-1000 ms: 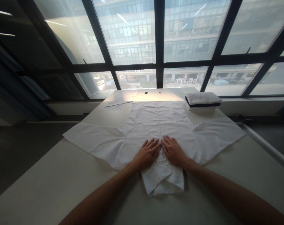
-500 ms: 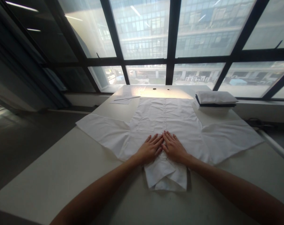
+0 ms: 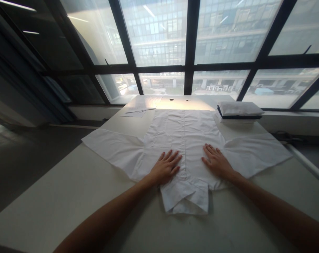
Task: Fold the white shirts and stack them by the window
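Note:
A white short-sleeved shirt point(image 3: 196, 137) lies spread face up, its collar toward me and its hem toward the window. Both sleeves stretch out to the sides, and the button line runs down the middle. My left hand point(image 3: 165, 166) rests flat on the cloth just left of the buttons, fingers spread. Flat on the right half of the shirt, near the sleeve seam, lies my right hand point(image 3: 216, 161) with its fingers apart. Neither hand grips anything. The collar point(image 3: 184, 200) sticks out nearest me, below the hands.
A white table point(image 3: 77, 189) carries the shirt. Folded clothes, white over dark, form a stack point(image 3: 240, 110) at the back right. Sheets of paper point(image 3: 134, 113) with a thin pen-like item lie at the back left. Large windows point(image 3: 164, 35) stand behind the table.
My right hand has slid across the shirt to the right, away from the button line. My left hand has stayed almost in place. The view has shifted slightly.

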`<state>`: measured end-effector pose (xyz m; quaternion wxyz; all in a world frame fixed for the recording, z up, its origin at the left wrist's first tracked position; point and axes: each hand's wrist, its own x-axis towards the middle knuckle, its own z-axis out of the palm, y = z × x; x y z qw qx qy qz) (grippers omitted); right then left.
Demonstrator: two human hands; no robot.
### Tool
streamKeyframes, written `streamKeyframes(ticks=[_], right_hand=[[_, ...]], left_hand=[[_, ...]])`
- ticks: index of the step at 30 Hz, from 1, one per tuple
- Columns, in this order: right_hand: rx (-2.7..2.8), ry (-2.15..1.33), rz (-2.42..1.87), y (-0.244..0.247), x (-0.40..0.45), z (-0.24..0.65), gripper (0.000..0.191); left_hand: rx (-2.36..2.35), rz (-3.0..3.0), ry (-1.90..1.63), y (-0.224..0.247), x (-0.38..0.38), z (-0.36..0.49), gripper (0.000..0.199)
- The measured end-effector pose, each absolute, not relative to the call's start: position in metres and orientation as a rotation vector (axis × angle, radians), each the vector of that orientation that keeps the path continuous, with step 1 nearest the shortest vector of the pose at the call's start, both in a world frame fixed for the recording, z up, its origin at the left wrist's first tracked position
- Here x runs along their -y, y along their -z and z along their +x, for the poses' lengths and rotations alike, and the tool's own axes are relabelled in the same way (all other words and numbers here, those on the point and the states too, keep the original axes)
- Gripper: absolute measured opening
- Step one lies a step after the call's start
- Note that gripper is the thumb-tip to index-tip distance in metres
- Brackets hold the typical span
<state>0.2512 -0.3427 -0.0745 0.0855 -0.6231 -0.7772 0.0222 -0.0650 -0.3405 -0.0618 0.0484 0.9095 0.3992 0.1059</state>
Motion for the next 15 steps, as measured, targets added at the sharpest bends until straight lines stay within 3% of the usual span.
streamKeyframes(ticks=[6, 15], right_hand=[[2.273, -0.052, -1.910, 0.078, 0.337, 0.262, 0.064], [2.268, -0.066, -1.912, 0.076, 0.336, 0.259, 0.063]], left_hand=[[-1.233, 2.772, -0.351, 0.064, 0.334, -0.070, 0.052], [-1.743, 2.658, -0.333, 0.063, 0.289, -0.136, 0.050]])
